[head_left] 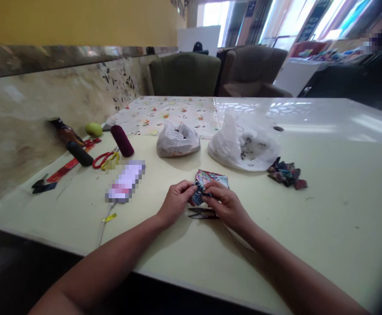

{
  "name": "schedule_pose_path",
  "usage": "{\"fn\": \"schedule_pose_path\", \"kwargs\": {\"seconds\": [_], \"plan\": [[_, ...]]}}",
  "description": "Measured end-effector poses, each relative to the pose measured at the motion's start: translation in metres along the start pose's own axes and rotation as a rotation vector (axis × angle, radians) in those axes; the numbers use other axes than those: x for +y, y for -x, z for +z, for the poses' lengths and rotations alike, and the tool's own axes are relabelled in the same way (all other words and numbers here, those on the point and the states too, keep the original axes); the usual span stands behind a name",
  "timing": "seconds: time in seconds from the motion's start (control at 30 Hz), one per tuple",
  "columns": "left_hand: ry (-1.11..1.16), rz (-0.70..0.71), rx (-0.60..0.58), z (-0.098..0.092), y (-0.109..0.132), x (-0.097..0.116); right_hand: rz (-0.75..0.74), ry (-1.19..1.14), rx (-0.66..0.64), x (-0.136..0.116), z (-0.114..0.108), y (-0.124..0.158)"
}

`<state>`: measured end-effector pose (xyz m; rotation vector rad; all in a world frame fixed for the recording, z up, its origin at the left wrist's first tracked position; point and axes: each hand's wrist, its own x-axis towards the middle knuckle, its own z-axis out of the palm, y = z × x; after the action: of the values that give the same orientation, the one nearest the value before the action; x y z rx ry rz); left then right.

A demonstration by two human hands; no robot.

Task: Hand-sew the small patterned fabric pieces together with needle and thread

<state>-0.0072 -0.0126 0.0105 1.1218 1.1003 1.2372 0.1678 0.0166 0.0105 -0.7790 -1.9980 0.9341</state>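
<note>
Dead centre on surface (pixel 309 227): cloth (pixel 212 178) pinched at near edge by left hand (pixel 176 201) and right hand (pixel 227 204), rest fanning away; snips (pixel 199 214) just under right hand.

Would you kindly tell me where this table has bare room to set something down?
Bare: the table right of the fabric scraps, and its near edge left of the left hand. Crowded: the wall side with scissors and spool; the middle, with plastic bags, patterned fabric and right hand.

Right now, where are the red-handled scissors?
In the head view, the red-handled scissors lie at the left of the table, between the black roll and the maroon roll.
</note>
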Motion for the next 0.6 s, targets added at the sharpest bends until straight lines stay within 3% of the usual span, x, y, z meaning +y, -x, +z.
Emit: {"fn": "schedule_pose_path", "kwargs": {"seconds": [0.3, 0.6], "plan": [[-0.186, 0.17, -0.019, 0.0022, 0.001, 0.0022, 0.08, 0.042, -0.065, 0.0086, 0.0007, 0.0012], [-0.14, 0.149, -0.132, 0.0004, 0.0026, 0.0, 0.182, 0.049, -0.009, 0.0075, -0.0017, 0.0024]]}}
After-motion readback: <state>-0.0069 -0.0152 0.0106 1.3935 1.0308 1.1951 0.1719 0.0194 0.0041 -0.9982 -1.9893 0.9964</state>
